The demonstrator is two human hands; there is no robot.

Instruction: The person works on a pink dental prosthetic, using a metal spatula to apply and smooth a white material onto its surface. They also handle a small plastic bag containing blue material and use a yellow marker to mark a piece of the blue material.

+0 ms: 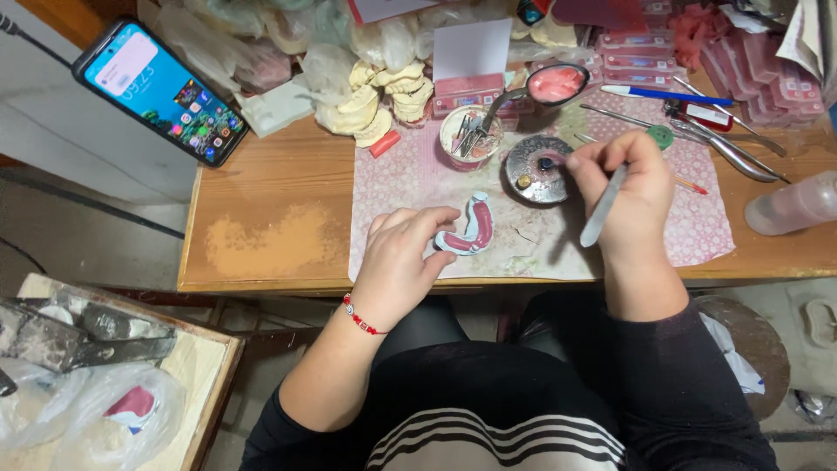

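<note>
Seen from above, the left hand grips a white plaster dental cast with a pink wax rim on a pink patterned mat; the right hand clasps a slim metal tool, its tip at a round metal dish

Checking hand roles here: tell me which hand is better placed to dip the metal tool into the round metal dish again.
Right. The right hand holds the slim metal tool, its tip at the round metal dish. The left hand is occupied steadying the white-and-pink horseshoe-shaped dental cast.
</note>
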